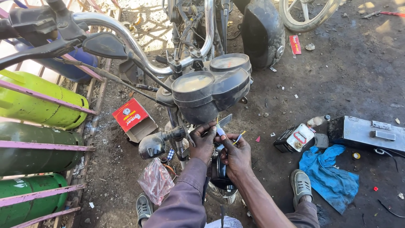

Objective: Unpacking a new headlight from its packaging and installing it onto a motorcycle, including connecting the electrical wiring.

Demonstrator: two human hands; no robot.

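Head view: red carton (131,118) beside cylinders (40,103).

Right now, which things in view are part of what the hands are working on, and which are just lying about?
In hand:
left hand
right hand
thin wires
motorcycle gauge cluster

Lying about:
red box
blue rag
battery
metal case
gas cylinders
plastic bag

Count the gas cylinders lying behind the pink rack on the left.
3. A light-green cylinder lies on top, a dark-green cylinder in the middle, and a green cylinder at the bottom. All are cut by the frame edge; more may be hidden beyond it.
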